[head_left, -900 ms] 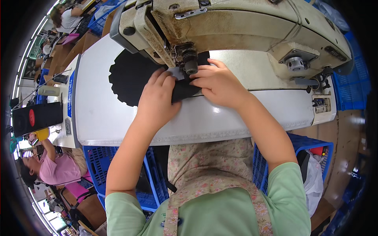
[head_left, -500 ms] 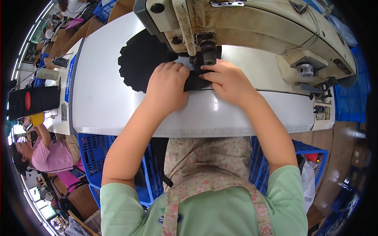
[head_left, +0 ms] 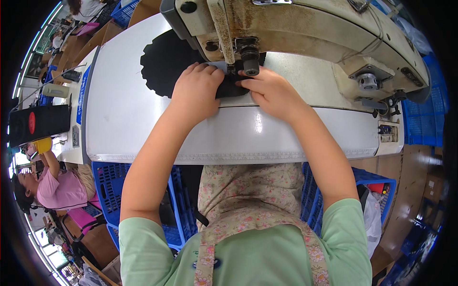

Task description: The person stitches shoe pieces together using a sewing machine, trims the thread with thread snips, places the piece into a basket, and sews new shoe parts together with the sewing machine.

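Note:
A black fabric piece (head_left: 160,66) with a scalloped outer edge lies on the white sewing table (head_left: 124,128). Its far part runs under the head of the sewing machine (head_left: 296,35). My left hand (head_left: 196,90) rests on the fabric left of the needle area, fingers laid flat and close together. Just right of the presser foot (head_left: 231,68), my right hand (head_left: 274,90) has its thumb and forefinger drawn in on the fabric's edge. The machine head partly hides the needle and the stitching spot.
A ruler strip (head_left: 238,157) runs along the table's near edge. Blue plastic crates (head_left: 109,190) stand below, on both sides of my lap. To the left, a person in a pink shirt (head_left: 62,188) sits by another machine (head_left: 40,124). Cardboard (head_left: 102,35) stands at the back left.
The fabric has shifted slightly away from me and turned a little under the machine head. Both hands have moved with it, staying on the fabric.

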A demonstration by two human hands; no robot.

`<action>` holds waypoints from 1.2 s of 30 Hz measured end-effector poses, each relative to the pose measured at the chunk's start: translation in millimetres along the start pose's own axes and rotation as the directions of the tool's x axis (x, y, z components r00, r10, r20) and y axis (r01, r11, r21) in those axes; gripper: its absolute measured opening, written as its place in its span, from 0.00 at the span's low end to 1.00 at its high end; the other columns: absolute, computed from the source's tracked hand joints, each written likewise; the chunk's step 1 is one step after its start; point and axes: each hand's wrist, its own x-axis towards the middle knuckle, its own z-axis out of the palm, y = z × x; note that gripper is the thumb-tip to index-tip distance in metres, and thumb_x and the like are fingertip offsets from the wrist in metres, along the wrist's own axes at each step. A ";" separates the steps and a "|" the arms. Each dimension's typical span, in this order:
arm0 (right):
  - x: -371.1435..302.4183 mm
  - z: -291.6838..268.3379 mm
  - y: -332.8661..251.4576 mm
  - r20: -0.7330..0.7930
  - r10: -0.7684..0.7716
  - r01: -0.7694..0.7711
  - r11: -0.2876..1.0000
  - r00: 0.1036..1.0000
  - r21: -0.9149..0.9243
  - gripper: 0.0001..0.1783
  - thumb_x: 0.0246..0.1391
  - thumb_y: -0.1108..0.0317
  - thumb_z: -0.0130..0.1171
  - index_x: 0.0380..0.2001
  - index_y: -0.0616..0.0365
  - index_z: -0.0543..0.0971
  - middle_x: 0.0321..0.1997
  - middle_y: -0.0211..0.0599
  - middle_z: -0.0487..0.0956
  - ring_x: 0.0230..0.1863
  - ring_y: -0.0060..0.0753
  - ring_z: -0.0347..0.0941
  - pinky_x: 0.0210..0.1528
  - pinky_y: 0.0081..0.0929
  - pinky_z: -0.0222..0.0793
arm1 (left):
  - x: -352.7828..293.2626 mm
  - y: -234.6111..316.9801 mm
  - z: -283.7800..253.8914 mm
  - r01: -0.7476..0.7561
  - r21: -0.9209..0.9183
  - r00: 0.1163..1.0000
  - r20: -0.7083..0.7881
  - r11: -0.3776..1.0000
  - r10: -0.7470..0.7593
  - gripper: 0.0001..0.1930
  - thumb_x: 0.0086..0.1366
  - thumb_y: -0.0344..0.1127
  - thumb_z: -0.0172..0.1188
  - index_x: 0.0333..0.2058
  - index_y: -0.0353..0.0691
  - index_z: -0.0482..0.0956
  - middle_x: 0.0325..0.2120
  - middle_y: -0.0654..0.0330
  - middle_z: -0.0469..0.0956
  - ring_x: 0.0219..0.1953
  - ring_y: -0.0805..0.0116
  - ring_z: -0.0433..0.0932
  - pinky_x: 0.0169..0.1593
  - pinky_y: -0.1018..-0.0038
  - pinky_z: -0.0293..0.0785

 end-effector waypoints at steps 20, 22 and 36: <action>5.8 -3.5 -2.6 0.064 0.050 -0.047 0.998 0.997 -0.044 0.17 0.51 0.74 0.53 0.45 0.63 0.77 0.53 0.44 0.76 0.61 0.46 0.66 0.64 0.40 0.60 | 7.3 -0.3 2.1 0.038 0.063 0.999 -0.022 0.997 -0.036 0.16 0.43 0.25 0.61 0.35 0.38 0.77 0.38 0.55 0.79 0.47 0.56 0.75 0.60 0.63 0.64; 5.9 -3.1 -3.9 0.066 0.052 -0.049 0.998 0.996 -0.040 0.17 0.51 0.74 0.53 0.45 0.63 0.77 0.53 0.44 0.76 0.61 0.46 0.66 0.65 0.40 0.60 | 6.2 -0.8 2.2 0.040 0.061 0.999 -0.024 0.997 -0.039 0.16 0.43 0.25 0.61 0.35 0.38 0.77 0.38 0.55 0.79 0.48 0.56 0.75 0.60 0.63 0.64; 22.3 -25.3 10.4 0.112 0.039 -0.033 0.998 0.993 -0.052 0.21 0.44 0.80 0.53 0.44 0.56 0.78 0.51 0.41 0.77 0.51 0.50 0.73 0.52 0.40 0.69 | -5.1 31.0 21.8 -0.034 0.193 0.991 -0.117 0.981 0.058 0.13 0.49 0.31 0.58 0.36 0.41 0.78 0.32 0.59 0.75 0.44 0.60 0.73 0.63 0.55 0.60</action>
